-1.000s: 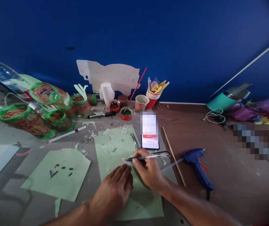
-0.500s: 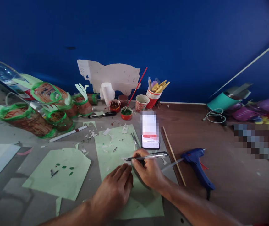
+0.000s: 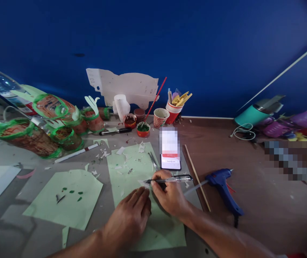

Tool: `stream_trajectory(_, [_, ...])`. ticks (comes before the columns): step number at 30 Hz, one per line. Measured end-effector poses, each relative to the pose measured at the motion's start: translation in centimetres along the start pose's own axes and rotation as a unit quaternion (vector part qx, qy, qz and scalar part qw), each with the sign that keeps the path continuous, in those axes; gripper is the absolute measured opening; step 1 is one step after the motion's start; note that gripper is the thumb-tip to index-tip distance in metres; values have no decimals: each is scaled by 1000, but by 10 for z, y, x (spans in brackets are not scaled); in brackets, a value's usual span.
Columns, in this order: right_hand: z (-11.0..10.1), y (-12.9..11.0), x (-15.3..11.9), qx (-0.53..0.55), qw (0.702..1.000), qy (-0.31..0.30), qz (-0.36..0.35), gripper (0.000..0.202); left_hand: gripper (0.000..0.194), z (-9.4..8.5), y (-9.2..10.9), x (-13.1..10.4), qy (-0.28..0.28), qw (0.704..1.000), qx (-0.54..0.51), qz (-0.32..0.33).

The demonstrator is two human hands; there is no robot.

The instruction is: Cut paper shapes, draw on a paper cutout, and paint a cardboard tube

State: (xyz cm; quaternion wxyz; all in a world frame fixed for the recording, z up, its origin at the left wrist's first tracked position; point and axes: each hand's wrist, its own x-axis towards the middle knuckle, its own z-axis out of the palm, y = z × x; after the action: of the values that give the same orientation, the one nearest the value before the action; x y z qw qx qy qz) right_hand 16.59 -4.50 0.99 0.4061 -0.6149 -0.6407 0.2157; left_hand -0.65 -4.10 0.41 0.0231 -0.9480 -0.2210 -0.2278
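A black-tipped clear pen [image 3: 179,178] is gripped in my right hand [image 3: 168,193], its tip at a small white paper piece [image 3: 143,183]. My left hand [image 3: 132,213] lies beside the tip, fingers together and pressed down over the light green sheet [image 3: 156,238]; whatever is beneath the fingertips is hidden. Scissors [image 3: 153,160] rest near the sheet's upper right edge, beside a lit phone [image 3: 171,164]. Paper scraps are scattered over the top part of the sheet.
A blue glue gun [image 3: 227,190] and a wooden stick [image 3: 197,177] lie right. Behind are paint cups [image 3: 143,132], a cup of tools [image 3: 173,113] and a black marker [image 3: 115,131]. Green-rimmed jars [image 3: 35,139] stand left, above another green sheet [image 3: 72,215].
The whole view has shifted slightly, so the objects appear a little further left. Both hands keep nearly the same pose, with the pen tip still at the small paper piece.
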Motion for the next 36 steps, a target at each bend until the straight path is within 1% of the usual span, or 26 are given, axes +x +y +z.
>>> stream_trajectory(4, [-4, -3, 2, -12, 1000, -1, 4, 8, 24, 2, 0, -1, 1, 1000, 7, 0])
stream_trajectory(11, [-9, -6, 5, -30, 999, 14, 8, 9, 24, 1, 0, -1, -1, 1000, 11, 2])
stream_trajectory(18, [-13, -4, 8, -37, 999, 10, 29, 9, 24, 1, 1, 0, 9, 1000, -2, -8])
stream_trajectory(22, [-14, -2, 7, -28, 999, 19, 28, 8, 21, 2, 2, 0, 9, 1000, -10, -14])
stream_trajectory(29, [-7, -2, -2, 19, 1000, -2, -9, 7, 21, 3, 2, 0, 13, 1000, -14, -25])
stream_trajectory(33, [-3, -2, -4, 21, 1000, -6, -7, 6, 21, 3, 1, 0, 3, 1000, -13, -12])
stream_trajectory(36, [-2, -1, -3, 20, 1000, -7, -8, 6, 22, 2, 1, 0, 2, 1000, -18, -19])
